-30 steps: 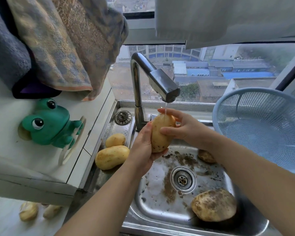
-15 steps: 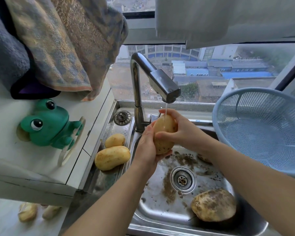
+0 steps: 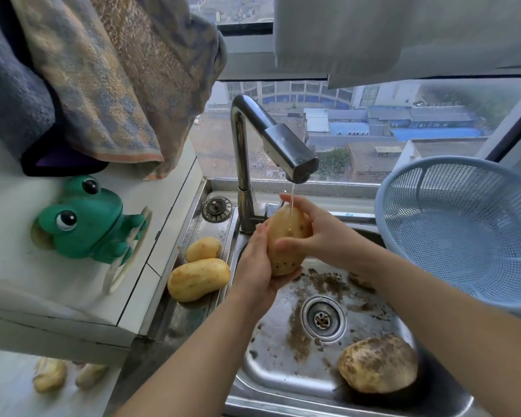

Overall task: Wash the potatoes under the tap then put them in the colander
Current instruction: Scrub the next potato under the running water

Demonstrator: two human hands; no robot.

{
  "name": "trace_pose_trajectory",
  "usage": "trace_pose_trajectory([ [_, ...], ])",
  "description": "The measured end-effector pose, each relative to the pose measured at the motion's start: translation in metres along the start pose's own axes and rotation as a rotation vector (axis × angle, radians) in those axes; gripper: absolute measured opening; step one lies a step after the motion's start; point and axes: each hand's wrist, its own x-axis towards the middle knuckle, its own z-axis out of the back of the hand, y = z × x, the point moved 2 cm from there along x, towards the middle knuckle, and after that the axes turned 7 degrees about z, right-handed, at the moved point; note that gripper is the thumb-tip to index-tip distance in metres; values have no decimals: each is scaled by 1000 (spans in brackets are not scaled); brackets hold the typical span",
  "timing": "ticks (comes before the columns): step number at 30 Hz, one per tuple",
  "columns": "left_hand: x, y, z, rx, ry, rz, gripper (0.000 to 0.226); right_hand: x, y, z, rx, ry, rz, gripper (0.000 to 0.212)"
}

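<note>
- Left hand [image 3: 257, 267] cups the potato [image 3: 285, 236] from its lower left; right hand [image 3: 324, 236] grips its right side, fingers curled over it.
- The potato stands upright under the tap [image 3: 283, 147], water hitting its top, above the sink [image 3: 271, 359].
- Muddy potato [image 3: 378, 363] lies in the sink at 5 o'clock.
- Clean potatoes [image 3: 198, 279] rest at 9 o'clock.
- Colander [image 3: 463, 233] sits at 3 o'clock.

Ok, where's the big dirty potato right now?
In the head view the dirty potato lies on the floor of the sink, in its near right corner, just right of the drain and closer to the camera.
</note>
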Motion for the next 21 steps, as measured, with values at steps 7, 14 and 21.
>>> trace_pose_trajectory([
  [7,4,-1,0,-257,24,208,51,-1,-5,1,350,14,20,63],
  [14,4,5,-6,-192,-34,138,37,5,-9,-15,355,-410,41,20],
  [21,2,7,-2,-250,-40,154,37,2,-11,-7,411,-83,-40,46],
])
